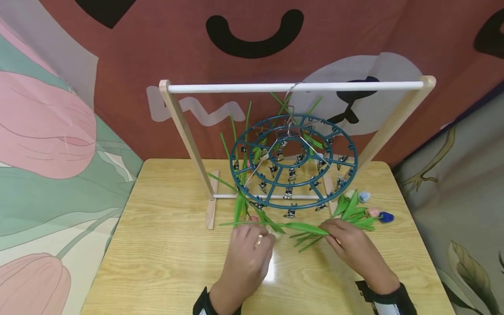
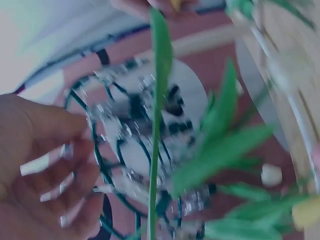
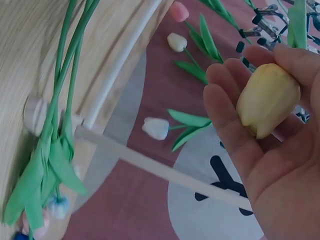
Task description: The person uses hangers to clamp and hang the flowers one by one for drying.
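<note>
In my right hand (image 1: 348, 243) I hold a yellow tulip (image 3: 270, 100); its head lies against the curled fingers and its green stem (image 2: 153, 150) points left in the head view. My left hand (image 1: 248, 258) is close to the front rim of a round blue-green clip hanger (image 1: 293, 206). Its fingers are loosely bent, and the left wrist view shows nothing in them. Whether a fingertip touches the rim cannot be told. Several tulips hang head down from the hanger's metal clips, among them a white tulip (image 3: 156, 128).
A wooden stand (image 1: 189, 140) with a white top rod (image 1: 236, 88) carries the hanger. Several loose tulips (image 1: 352, 210), with pink, blue and white heads, lie on the table (image 1: 157, 262) at the right. A printed cloth (image 1: 177, 39) hangs behind.
</note>
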Tool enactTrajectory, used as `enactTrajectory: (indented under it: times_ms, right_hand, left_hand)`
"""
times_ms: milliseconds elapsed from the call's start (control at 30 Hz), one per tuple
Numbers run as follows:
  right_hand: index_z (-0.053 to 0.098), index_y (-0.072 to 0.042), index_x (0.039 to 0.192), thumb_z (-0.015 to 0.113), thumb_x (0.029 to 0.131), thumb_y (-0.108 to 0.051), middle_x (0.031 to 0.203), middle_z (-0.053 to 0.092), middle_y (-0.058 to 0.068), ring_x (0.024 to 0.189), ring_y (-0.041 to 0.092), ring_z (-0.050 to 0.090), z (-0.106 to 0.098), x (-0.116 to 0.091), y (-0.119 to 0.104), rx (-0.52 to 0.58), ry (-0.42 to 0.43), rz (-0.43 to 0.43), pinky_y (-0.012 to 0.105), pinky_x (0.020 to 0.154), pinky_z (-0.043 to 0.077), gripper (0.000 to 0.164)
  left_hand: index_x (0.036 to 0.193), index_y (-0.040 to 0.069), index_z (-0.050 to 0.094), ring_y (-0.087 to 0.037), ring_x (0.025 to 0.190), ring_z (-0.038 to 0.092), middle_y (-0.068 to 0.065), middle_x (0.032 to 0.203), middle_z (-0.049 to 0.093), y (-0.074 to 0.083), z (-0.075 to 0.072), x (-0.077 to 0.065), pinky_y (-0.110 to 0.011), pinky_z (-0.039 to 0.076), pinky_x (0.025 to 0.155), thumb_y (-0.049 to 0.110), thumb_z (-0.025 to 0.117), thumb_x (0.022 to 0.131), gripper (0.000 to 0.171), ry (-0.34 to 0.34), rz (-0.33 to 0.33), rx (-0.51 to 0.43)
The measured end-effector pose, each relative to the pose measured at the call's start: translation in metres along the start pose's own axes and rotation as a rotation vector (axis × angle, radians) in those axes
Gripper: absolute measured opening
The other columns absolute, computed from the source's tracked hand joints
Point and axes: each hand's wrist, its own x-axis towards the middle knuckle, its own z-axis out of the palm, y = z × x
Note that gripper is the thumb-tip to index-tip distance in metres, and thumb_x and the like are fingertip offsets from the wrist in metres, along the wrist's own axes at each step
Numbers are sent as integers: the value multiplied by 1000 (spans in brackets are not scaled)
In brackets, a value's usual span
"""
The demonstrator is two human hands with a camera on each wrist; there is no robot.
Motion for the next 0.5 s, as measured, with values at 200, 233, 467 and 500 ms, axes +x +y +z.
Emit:
enactTrajectory:
  times_ms: [200,233,467,500]
  right_hand:
    - [76,-19,108,80,85,0,107,75,-5,96,13,73,10,3,-9,166,-6,12,27,77,64,30]
    - [75,-19,108,79,86,0,107,75,-6,95,13,73,12,3,-10,203,-15,9,25,77,63,29]
    - [75,-18,107,73,91,1,102,77,-6,90,9,72,30,3,-16,444,-104,23,24,71,62,25]
    - [76,-18,107,73,92,0,102,77,-6,89,9,72,32,3,-16,469,-113,24,25,71,62,24]
  left_hand:
    - [119,7,73,-13,105,70,-4,114,74,5,17,-5,-23,60,92,17,72,98,23,-303,-222,-472]
    - [122,6,72,-16,108,71,-6,118,74,4,22,-6,-25,61,93,17,70,99,26,-337,-305,-538]
    - [130,2,67,-33,119,69,-16,133,69,2,44,-10,-25,61,92,17,64,103,31,-270,-693,-932]
    - [131,0,66,-35,122,67,-17,136,67,2,46,-10,-29,61,94,16,64,103,32,-238,-727,-1007]
